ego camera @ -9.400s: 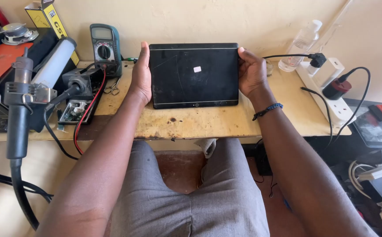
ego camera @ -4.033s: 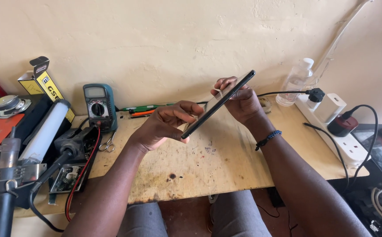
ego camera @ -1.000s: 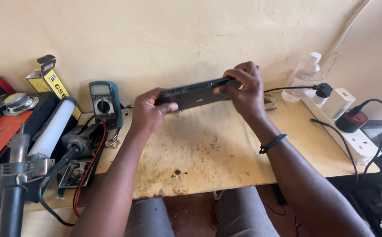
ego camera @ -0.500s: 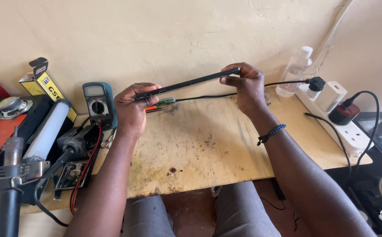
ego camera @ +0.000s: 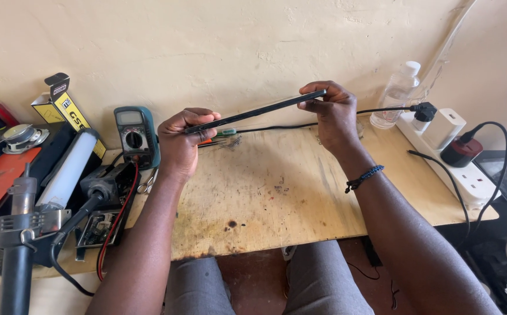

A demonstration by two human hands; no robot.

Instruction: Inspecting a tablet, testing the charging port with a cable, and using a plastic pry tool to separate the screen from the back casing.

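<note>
Both hands hold a thin black flat tablet [ego camera: 256, 111] edge-on in the air above the worn wooden workbench [ego camera: 276, 186].

The left hand [ego camera: 182, 143] is closed around the tablet's lower left end, thumb on top, while the right hand [ego camera: 334, 114] pinches the higher right end between fingers and thumb, so the slab tilts up to the right, clear of the bench and near the cream plaster wall. A dark beaded bracelet [ego camera: 364, 178] sits on the right wrist. Just beside the left hand stands a teal digital multimeter [ego camera: 137, 135] with red leads; a clear plastic bottle [ego camera: 397, 95] and a white power strip [ego camera: 457, 163] lie off to the right, well apart from the tablet.
</note>
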